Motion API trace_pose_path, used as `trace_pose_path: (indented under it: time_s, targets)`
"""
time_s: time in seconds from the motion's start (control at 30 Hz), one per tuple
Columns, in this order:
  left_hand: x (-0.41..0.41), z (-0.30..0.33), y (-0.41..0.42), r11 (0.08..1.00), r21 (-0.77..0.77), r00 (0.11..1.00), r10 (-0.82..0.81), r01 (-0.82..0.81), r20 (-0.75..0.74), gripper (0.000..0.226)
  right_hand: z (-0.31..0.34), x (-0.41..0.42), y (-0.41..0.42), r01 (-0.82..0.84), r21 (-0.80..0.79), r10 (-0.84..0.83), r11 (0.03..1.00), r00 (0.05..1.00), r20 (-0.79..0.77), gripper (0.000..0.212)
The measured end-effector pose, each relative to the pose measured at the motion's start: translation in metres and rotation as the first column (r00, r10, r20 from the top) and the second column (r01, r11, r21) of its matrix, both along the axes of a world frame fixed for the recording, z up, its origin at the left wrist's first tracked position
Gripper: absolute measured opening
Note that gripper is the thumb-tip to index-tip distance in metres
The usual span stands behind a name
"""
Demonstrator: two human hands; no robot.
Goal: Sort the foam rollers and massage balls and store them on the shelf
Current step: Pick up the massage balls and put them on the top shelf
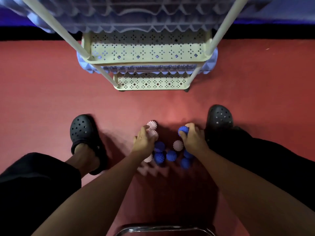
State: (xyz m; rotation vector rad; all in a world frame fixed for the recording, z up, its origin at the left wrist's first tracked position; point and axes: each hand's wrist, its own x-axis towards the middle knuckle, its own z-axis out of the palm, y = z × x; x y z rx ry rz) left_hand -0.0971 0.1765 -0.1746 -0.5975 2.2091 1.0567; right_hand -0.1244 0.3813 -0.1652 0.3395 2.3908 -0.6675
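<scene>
Spiky massage balls lie in a cluster on the red floor between my feet. My right hand [192, 138] grips a blue ball [183, 131]. My left hand [144, 140] curls over a pink ball [153, 134], with another pink ball [152, 125] just beyond its fingers. More blue balls [171, 155] and a pink ball [178, 145] sit between my wrists. A pink ridged foam roller [150, 170] lies blurred below them. A cream tiered shelf [148, 50] stands ahead, and blue foam rollers [210, 63] lie on its tiers.
My feet in black clogs [85, 132] [219, 116] flank the balls. A metal chair frame [163, 229] shows at the bottom edge. A dark wall base runs behind the shelf. Red floor stretches to both sides.
</scene>
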Motion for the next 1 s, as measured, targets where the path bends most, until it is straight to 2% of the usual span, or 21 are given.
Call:
trace_pose_path:
  time_s: [0.07,0.17,0.3,0.4,0.47,0.53,0.57,0.6,0.67,0.73,0.83,0.93,1.0]
  targets:
    - [-0.005,0.025,-0.004,0.999,0.034,1.0,-0.018,0.018,0.009,0.042,0.034,-0.005,-0.006,0.0,-0.034,-0.001,0.999,1.0,-0.029,0.044]
    - [-0.013,0.082,-0.008,0.99,0.137,0.999,0.038,-0.04,0.02,0.025,0.092,-0.012,-0.013,-0.014,-0.122,0.015,0.992,1.0,0.003,0.042]
    - [-0.02,0.174,-0.02,0.974,0.199,0.99,0.12,-0.104,-0.068,0.044,0.176,-0.02,-0.026,-0.071,-0.212,0.052,0.975,0.994,-0.096,0.028]
    - [-0.02,0.246,-0.03,0.963,0.247,0.977,0.147,-0.106,-0.156,0.048,0.237,-0.023,-0.038,-0.067,-0.278,0.028,0.958,0.989,-0.144,0.027]
    - [-0.017,0.289,-0.037,0.955,0.286,0.966,0.142,-0.076,-0.214,0.05,0.273,-0.024,-0.048,-0.125,-0.306,0.07,0.944,0.981,-0.183,0.032]
    - [-0.014,0.329,-0.044,0.949,0.313,0.955,0.123,-0.034,-0.271,0.056,0.31,-0.024,-0.056,-0.27,-0.26,0.206,0.927,0.947,-0.248,0.045]
    - [-0.012,0.349,-0.047,0.948,0.318,0.947,0.119,-0.019,-0.3,0.057,0.331,-0.023,-0.059,-0.273,-0.263,0.198,0.925,0.94,-0.279,0.053]
    - [-0.012,0.37,-0.05,0.952,0.306,0.933,0.116,-0.007,-0.34,0.057,0.356,-0.02,-0.064,-0.247,-0.304,0.153,0.92,0.941,-0.301,0.052]
    - [-0.011,0.416,-0.056,0.967,0.255,0.89,0.092,0.028,-0.446,0.054,0.398,-0.021,-0.07,-0.272,-0.299,0.14,0.915,0.907,-0.397,0.035]
    - [-0.013,0.461,-0.062,0.979,0.197,0.841,0.063,0.053,-0.538,0.057,0.444,-0.025,-0.073,-0.322,-0.28,0.165,0.905,0.869,-0.466,0.031]
    - [-0.017,0.527,-0.069,0.983,0.175,0.738,0.074,0.061,-0.67,0.059,0.511,-0.037,-0.072,-0.39,-0.252,0.18,0.886,0.789,-0.587,0.034]
    - [-0.023,0.594,-0.071,0.962,0.23,0.643,0.086,0.144,-0.761,0.04,0.58,-0.045,-0.071,-0.366,-0.23,0.126,0.902,0.731,-0.67,0.042]
    - [-0.031,0.633,-0.075,0.961,0.215,0.576,0.079,0.172,-0.814,0.038,0.624,-0.053,-0.07,-0.371,-0.213,0.101,0.904,0.668,-0.737,0.044]
